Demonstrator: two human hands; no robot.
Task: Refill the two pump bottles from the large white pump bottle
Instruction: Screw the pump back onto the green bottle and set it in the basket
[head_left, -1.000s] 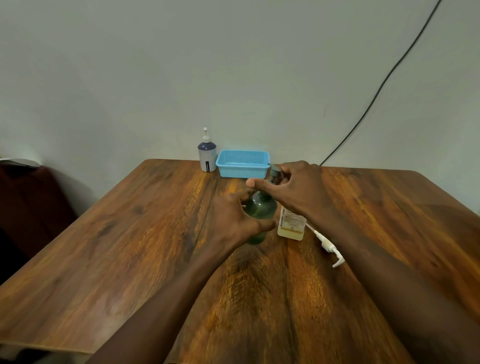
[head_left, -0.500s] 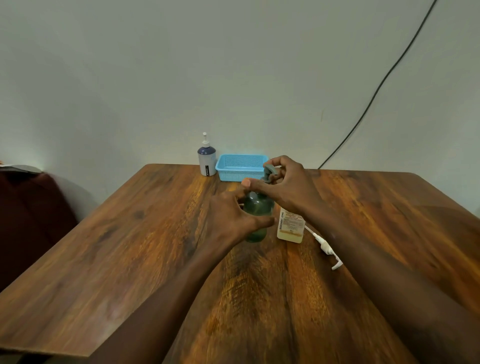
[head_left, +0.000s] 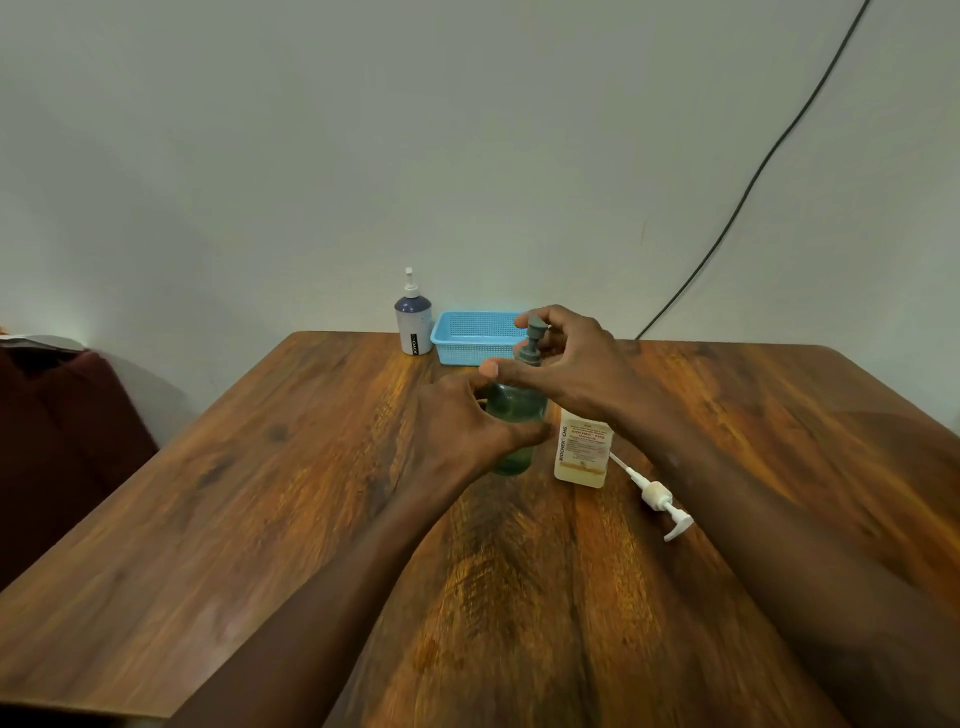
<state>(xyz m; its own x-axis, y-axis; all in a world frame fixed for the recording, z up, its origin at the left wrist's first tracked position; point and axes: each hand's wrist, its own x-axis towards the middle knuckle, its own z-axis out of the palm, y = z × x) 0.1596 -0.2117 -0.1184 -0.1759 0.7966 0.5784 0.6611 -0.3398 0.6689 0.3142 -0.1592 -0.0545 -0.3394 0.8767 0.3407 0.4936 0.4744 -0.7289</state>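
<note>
Looks like we're early on: left hand (head_left: 467, 421) grips the green bottle (head_left: 514, 457), right hand (head_left: 576, 374) pinches its pump (head_left: 535, 332), white bottle (head_left: 414, 322) sits untouched.

1. Left forearm (head_left: 337, 597) enters from the near edge, angled far and rightward.
2. Left hand (head_left: 462, 431), back up, fingers and thumb curled round the body of the green bottle (head_left: 517, 415).
3. Right forearm (head_left: 753, 519) enters from the near right, angled far and leftward.
4. Right hand (head_left: 576, 364), above the left; fingers curled about the pump (head_left: 535, 335), index finger hooked over its top, thumb straight, pointing left.
</note>
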